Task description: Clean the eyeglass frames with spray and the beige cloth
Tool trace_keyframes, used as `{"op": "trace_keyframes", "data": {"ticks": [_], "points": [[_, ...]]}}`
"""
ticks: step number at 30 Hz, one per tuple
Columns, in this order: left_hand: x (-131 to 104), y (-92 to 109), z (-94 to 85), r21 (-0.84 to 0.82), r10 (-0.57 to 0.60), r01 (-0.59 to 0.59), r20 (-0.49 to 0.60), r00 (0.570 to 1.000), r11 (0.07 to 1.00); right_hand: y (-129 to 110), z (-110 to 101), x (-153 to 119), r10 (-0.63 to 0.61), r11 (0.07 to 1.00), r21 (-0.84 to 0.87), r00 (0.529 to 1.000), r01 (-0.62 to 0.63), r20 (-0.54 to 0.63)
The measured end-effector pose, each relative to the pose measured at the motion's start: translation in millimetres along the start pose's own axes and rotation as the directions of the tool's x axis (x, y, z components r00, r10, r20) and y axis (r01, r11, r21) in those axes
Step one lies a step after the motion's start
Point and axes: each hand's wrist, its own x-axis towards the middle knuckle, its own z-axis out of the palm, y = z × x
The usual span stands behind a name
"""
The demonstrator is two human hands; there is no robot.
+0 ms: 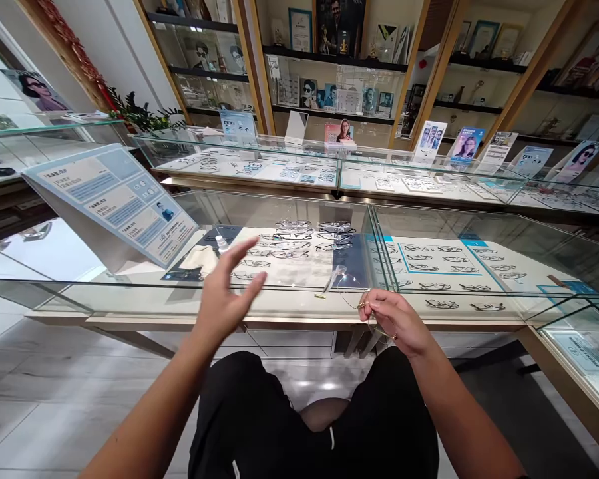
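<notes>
My right hand (pixel 395 318) pinches a pair of thin metal-rimmed eyeglasses (pixel 350 301) above the front edge of the glass display counter (pixel 299 305). Part of the frame hangs below my fingers and part reaches left over the glass. To the left, my left hand (pixel 224 299) is raised over the counter, thumb and fingers apart, holding nothing. Just beyond it stand a small white-capped spray bottle (pixel 221 244) and a crumpled cream cloth (pixel 198 261). A small yellowish-green piece (pixel 320 297) shows near the eyeglasses; I cannot make out what it is.
A large tented sign (pixel 124 206) stands on the counter at left. Rows of eyeglasses (pixel 289 249) show under the glass, with more in the right section (pixel 439 259). Another display case (pixel 259 166) and tall shelves (pixel 337 60) stand behind. My knees are close under the counter.
</notes>
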Motion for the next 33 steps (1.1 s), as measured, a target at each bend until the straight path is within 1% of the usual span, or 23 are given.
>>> {"op": "trace_keyframes", "data": {"ticks": [1, 2, 4, 5, 6, 7, 10, 12, 14, 16, 18, 20, 21, 23, 24, 26, 27, 28, 30, 31, 33], "points": [[0, 20, 1.1, -0.016, 0.044, -0.042, 0.105, 0.993, 0.999, -2, 3, 4, 0.027, 1.0, 0.0, 0.999, -0.027, 0.024], [0, 37, 2.5, -0.021, 0.085, -0.083, 0.203, 0.975, 0.996, -4, 6, 7, 0.052, 0.999, -0.003, 0.997, -0.052, 0.048], [1, 60, 6.7, -0.04, 0.148, -0.144, 0.356, 0.922, 0.989, -9, 11, 16, 0.095, 0.995, -0.02, 0.991, -0.093, 0.094], [3, 67, 9.4, -0.047, 0.169, -0.164, 0.398, 0.902, 0.985, -12, 13, 20, 0.11, 0.994, -0.039, 0.987, -0.106, 0.114], [5, 70, 12.5, -0.054, 0.184, -0.178, 0.415, 0.891, 0.983, -16, 15, 24, 0.121, 0.992, -0.062, 0.984, -0.114, 0.132], [8, 71, 15.7, -0.062, 0.195, -0.187, 0.409, 0.891, 0.981, -20, 16, 29, 0.13, 0.989, -0.086, 0.981, -0.118, 0.147], [18, 67, 25.7, -0.086, 0.208, -0.19, 0.327, 0.922, 0.978, -32, 17, 45, 0.139, 0.982, -0.152, 0.975, -0.113, 0.173], [30, 63, 31.7, -0.105, 0.207, -0.185, 0.27, 0.94, 0.977, -44, 15, 61, 0.145, 0.976, -0.19, 0.971, -0.109, 0.19], [47, 60, 36.3, -0.128, 0.212, -0.188, 0.22, 0.952, 0.974, -61, 12, 81, 0.147, 0.965, -0.244, 0.964, -0.091, 0.222], [69, 59, 39.0, -0.144, 0.216, -0.193, 0.166, 0.962, 0.971, -86, 5, 104, 0.128, 0.94, -0.34, 0.956, -0.032, 0.264], [96, 57, 39.6, -0.149, 0.207, -0.189, 0.11, 0.972, 0.97, -119, -5, 127, 0.066, 0.877, -0.473, 0.953, 0.086, 0.296], [126, 54, 38.4, -0.153, 0.193, -0.184, 0.051, 0.98, 0.971, -156, -21, 147, -0.036, 0.768, -0.6, 0.95, 0.224, 0.31], [142, 52, 37.3, -0.155, 0.191, -0.185, 0.022, 0.981, 0.97, -172, -30, 155, -0.072, 0.709, -0.65, 0.945, 0.273, 0.318], [173, 48, 35.1, -0.158, 0.191, -0.196, -0.043, 0.981, 0.968, -198, -46, 169, -0.118, 0.609, -0.716, 0.932, 0.341, 0.343], [188, 46, 34.5, -0.16, 0.194, -0.204, -0.078, 0.978, 0.966, -205, -52, 174, -0.159, 0.569, -0.736, 0.927, 0.367, 0.34], [215, 43, 34.7, -0.169, 0.203, -0.228, -0.153, 0.967, 0.959, -208, -55, 184, -0.293, 0.496, -0.763, 0.907, 0.415, 0.304], [226, 42, 35.7, -0.175, 0.208, -0.242, -0.189, 0.96, 0.954, -204, -51, 189, -0.378, 0.461, -0.775, 0.886, 0.433, 0.27], [235, 41, 37.5, -0.18, 0.213, -0.255, -0.224, 0.951, 0.95, -198, -46, 194, -0.465, 0.426, -0.789, 0.855, 0.444, 0.23], [247, 41, 42.9, -0.175, 0.225, -0.282, -0.29, 0.93, 0.943, -183, -30, 206, -0.617, 0.369, -0.817, 0.774, 0.442, 0.139], [250, 42, 46.4, -0.168, 0.229, -0.293, -0.32, 0.919, 0.941, -175, -22, 211, -0.675, 0.353, -0.831, 0.732, 0.431, 0.093], [253, 42, 53.9, -0.145, 0.234, -0.305, -0.372, 0.898, 0.941, -163, -8, 223, -0.744, 0.343, -0.842, 0.668, 0.417, 0.027]]}}
